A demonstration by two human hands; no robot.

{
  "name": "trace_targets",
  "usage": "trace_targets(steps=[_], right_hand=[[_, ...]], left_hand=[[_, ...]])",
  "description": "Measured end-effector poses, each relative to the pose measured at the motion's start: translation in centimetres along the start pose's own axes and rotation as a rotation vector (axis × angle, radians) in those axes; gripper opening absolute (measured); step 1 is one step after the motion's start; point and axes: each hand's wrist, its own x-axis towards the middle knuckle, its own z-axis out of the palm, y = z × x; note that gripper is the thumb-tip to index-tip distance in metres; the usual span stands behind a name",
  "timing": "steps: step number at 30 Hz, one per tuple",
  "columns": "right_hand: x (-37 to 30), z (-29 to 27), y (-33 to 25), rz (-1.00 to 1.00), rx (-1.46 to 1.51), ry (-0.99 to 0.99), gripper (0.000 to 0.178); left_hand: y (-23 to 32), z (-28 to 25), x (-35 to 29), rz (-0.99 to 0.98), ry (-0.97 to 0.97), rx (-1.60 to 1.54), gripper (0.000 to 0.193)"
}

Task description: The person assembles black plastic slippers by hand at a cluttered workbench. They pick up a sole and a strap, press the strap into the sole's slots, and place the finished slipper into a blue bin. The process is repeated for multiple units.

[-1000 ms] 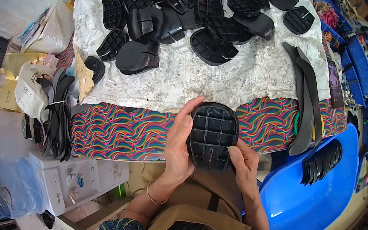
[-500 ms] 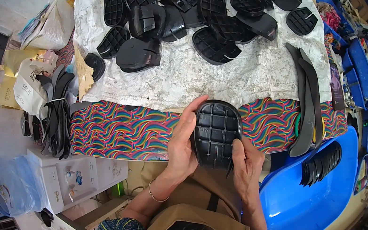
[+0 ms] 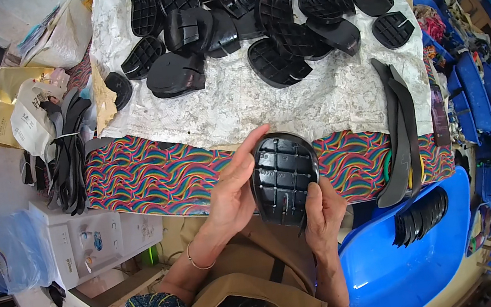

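A black shoe heel [image 3: 285, 176], its hollow gridded side facing up, is held between both hands at the near edge of the table. My left hand [image 3: 232, 193] grips its left side, thumb and fingers along the rim. On the lower right edge, my right hand [image 3: 325, 211] pinches it, with the thumb on top. Beyond them lies a pile of similar black heels [image 3: 286, 61] on a dirty white sheet [image 3: 220, 109]. Some show their ribbed grid, others their smooth side. What the fingers do beneath the held heel is hidden.
Long dark strips [image 3: 397, 137] hang over the table's right edge above a blue tub [image 3: 397, 277] holding a row of black pieces [image 3: 420, 216]. A tied bundle of strips [image 3: 69, 161] hangs at the left, near a gold bag [image 3: 1, 130] and a white dispenser [image 3: 72, 249].
The whole scene has shifted slightly left in view. The heel has turned a little and its grid shows more fully; both hands keep hold of it.
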Motion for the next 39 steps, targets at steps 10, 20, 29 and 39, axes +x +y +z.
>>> trace_targets(steps=[10, 20, 29, 39], right_hand=[[0.3, -0.8, 0.0, 0.072, 0.332, 0.040, 0.030], [-0.1, 0.6, 0.5, -0.099, 0.337, 0.333, 0.034], [0.6, 0.6, 0.2, -0.157, 0.227, 0.275, 0.033], [-0.2, 0.9, 1.3, -0.150, 0.184, 0.251, 0.035]], left_hand=[[-0.7, -1.2, 0.0, -0.171, -0.117, -0.279, 0.063], [-2.5, -0.8, -0.4, -0.208, -0.121, -0.399, 0.061], [-3.0, -0.5, -1.9, -0.053, -0.044, 0.159, 0.052], [-2.2, 0.4, -2.0, 0.064, -0.023, 0.563, 0.044]])
